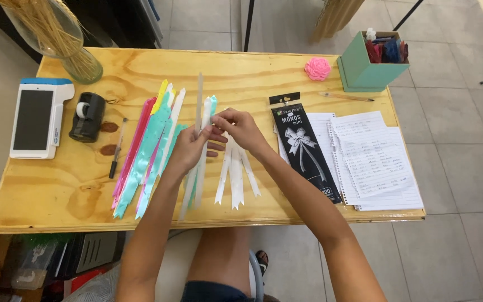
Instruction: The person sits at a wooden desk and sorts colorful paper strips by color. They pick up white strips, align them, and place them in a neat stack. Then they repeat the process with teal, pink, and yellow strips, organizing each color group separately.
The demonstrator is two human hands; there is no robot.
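My left hand [188, 148] and my right hand [240, 127] meet over the middle of a plywood table [57, 196]. Both pinch the top end of a white pull-bow ribbon [235, 176], whose flat strips fan out toward the table's near edge. My left hand also rests on other pale ribbon strips [199, 106] that run lengthwise under it. Left of the hands lies a spread of coloured ribbon strips [146, 151] in pink, teal, yellow and white.
A black ribbon packet [306, 154] and spiral notebooks [375, 159] lie to the right. A teal box [367, 64], a pink ribbon flower [317, 68] and a pencil [345, 97] sit at the back right. At left are a card terminal [37, 117], black tape dispenser [88, 116], pen [117, 148] and glass vase [68, 47].
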